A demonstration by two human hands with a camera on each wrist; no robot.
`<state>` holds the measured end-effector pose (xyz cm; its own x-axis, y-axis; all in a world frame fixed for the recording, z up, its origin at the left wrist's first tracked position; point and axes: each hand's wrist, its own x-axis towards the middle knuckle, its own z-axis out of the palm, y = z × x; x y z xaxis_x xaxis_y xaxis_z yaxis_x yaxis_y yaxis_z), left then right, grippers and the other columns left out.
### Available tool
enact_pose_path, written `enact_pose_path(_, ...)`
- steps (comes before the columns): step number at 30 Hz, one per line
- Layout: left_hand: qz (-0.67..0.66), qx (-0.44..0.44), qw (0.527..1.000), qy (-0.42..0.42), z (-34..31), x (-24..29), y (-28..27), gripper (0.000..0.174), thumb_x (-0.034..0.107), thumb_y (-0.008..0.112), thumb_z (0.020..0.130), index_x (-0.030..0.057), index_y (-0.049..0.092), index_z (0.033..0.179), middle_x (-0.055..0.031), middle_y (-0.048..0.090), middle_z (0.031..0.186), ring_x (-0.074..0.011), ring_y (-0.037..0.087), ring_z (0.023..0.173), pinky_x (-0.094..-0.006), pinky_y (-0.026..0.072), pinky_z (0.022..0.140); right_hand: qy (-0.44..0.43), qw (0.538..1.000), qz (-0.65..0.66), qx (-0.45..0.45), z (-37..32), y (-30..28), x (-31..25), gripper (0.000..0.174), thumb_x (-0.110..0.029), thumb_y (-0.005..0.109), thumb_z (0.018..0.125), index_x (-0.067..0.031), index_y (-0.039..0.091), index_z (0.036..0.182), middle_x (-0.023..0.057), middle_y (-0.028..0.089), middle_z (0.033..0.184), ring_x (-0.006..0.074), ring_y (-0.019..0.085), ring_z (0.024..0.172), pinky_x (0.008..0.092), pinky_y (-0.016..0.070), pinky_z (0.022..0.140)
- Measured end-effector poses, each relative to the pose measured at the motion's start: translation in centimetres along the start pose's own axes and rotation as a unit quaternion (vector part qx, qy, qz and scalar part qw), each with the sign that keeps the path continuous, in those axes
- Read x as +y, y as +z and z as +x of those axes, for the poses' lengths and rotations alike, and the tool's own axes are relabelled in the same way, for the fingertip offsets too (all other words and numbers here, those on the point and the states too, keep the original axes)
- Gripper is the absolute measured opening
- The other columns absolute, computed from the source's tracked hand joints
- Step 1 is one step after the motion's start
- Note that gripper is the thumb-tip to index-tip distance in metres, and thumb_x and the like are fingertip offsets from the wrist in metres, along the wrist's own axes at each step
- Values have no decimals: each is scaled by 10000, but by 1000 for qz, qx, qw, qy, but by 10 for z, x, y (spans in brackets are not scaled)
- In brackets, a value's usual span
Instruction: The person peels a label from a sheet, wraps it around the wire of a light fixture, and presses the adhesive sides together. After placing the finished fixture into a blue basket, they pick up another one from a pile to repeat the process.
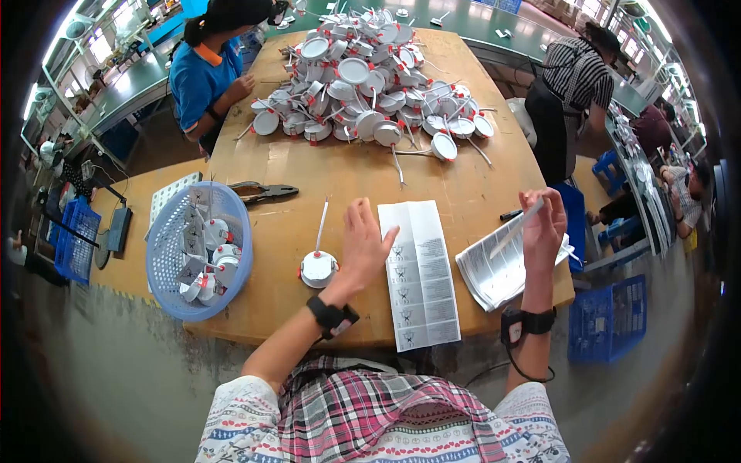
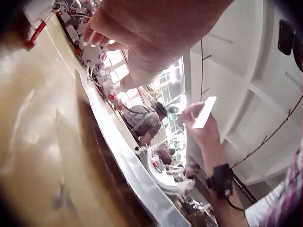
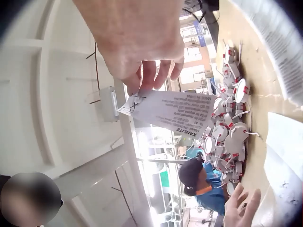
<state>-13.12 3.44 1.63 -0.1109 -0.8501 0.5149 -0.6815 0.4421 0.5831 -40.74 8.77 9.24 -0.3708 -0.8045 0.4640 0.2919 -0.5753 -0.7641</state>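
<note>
My right hand [image 1: 544, 228] is raised over the right side of the table and pinches a printed paper label [image 3: 165, 111] by one end. Black text covers the label, with a crossed mark near my fingers. My left hand [image 1: 364, 245] is held over the table with its fingers extended and nothing in them. Just left of it lies a round white downlight [image 1: 319, 271] with red side clips, its white cable pointing away from me. Between my hands a long, creased sheet of printed labels [image 1: 423, 285] lies flat.
A stack of printed sheets [image 1: 494, 270] and a black marker [image 1: 510, 215] lie at right. On the left, a blue basket [image 1: 158, 266] holds several downlights, with pliers [image 1: 270, 191] behind it. A big heap of downlights [image 1: 355, 71] covers the far table. Two people stand alongside.
</note>
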Motion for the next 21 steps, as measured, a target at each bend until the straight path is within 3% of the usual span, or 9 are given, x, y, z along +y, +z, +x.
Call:
enact_pose_path(2,11,-114,992,58,-18,11,-20,512,265,660,767,20,469,1174,-171,447,1166,-346,411,1093,-415,326,921,11,999,-29,-7,-1,6,1,143,-93,605,856,-41,541,974,66,587,842,163,555,865,355,368,955)
enact_pose_path(3,17,-169,982,86,-30,14,-27,564,262,672,756,18,441,1209,-168,433,1183,-349,383,1123,-427,303,943,28,999,-37,-1,-2,13,1,115,-78,591,864,-37,545,961,49,587,852,130,552,853,281,387,910)
enact_pose_path(6,38,-276,946,167,-64,21,-21,562,258,682,745,-10,451,1181,-170,449,1171,-335,412,1107,-442,308,937,76,989,-130,15,-4,37,3,100,-81,587,866,-35,550,947,30,591,863,87,546,837,221,401,846)
enact_pose_path(9,-37,-236,962,133,-67,32,-13,599,321,695,736,-16,454,1169,-173,470,1147,-321,439,1094,-426,321,932,109,965,-237,-39,-5,69,6,92,-75,582,861,-26,564,936,16,584,849,79,558,843,207,438,759)
enact_pose_path(12,-224,-185,957,-13,-42,43,-40,587,351,699,741,7,471,1157,-142,498,1114,-269,474,1059,-391,349,906,121,943,-279,-138,-6,92,13,134,-92,604,842,9,567,923,46,612,849,111,584,855,240,452,777)
enact_pose_path(15,-343,-202,909,-125,-21,46,-64,587,340,711,737,2,469,1152,-118,507,1099,-222,473,1050,-344,370,879,84,895,-366,-242,-12,120,20,138,-91,627,816,3,583,908,38,599,829,96,570,824,242,453,758)
enact_pose_path(16,-325,-204,914,-132,-16,46,-69,530,301,713,746,-31,490,1094,-94,527,997,-172,501,932,-306,402,826,104,880,-378,-268,-15,130,20,144,-95,634,807,4,587,901,46,604,822,100,575,818,245,454,758)
enact_pose_path(19,-538,-192,787,-233,-13,38,-65,277,214,661,804,-11,597,953,0,605,833,-66,524,776,-239,400,761,89,878,-336,-328,-25,148,30,217,-137,662,772,8,599,921,115,628,838,203,595,815,304,452,761)
enact_pose_path(21,-557,-170,769,-264,-15,30,-68,235,203,653,811,15,611,946,-4,620,844,-59,524,785,-236,394,749,56,891,-351,-281,-31,152,37,304,-166,667,772,2,570,1006,127,623,882,218,590,855,309,451,768)
